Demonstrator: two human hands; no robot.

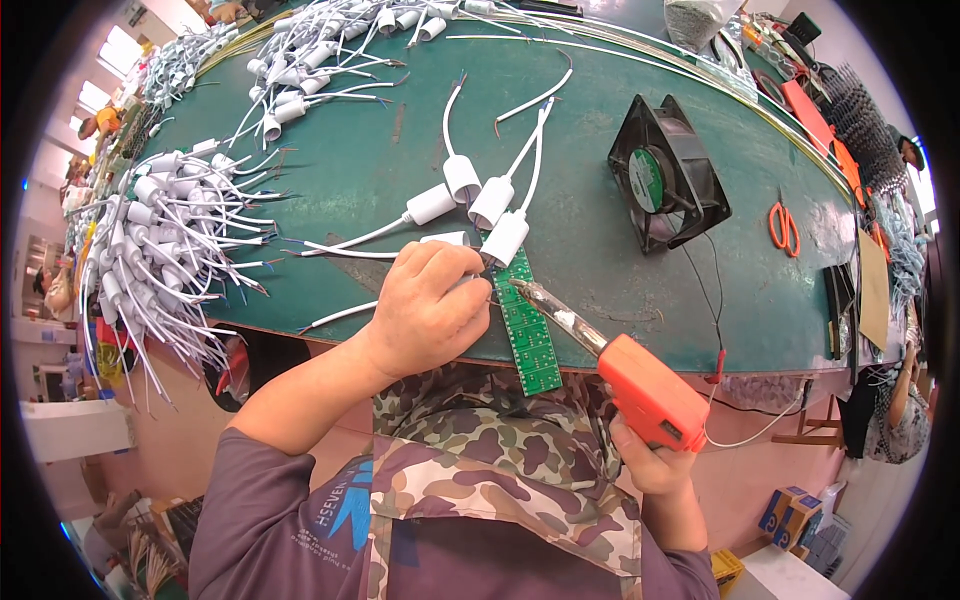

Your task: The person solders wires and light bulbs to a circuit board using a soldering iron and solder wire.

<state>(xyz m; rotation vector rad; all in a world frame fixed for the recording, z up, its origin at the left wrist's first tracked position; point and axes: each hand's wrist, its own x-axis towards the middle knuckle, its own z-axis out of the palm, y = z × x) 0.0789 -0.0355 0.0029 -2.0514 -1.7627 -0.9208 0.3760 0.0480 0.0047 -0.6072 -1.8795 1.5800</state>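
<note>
Near table edge | I'm watching left hand (432,305) pinching wire on green board (527,320) | right hand (655,455) gripping soldering iron (610,365) | hot tip risking burning fingers

Orange soldering iron (648,390), green circuit board (528,325)

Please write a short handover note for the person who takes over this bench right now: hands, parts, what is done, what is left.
Left hand: fingers pinch a white wire at the top of the green circuit strip.
Right hand: grips the orange soldering iron, tip at the strip's upper end.
Done: cannot tell how many joints are soldered.
Left: loose white sockets lie behind the strip; a big pile of wired sockets waits on the left.
</note>
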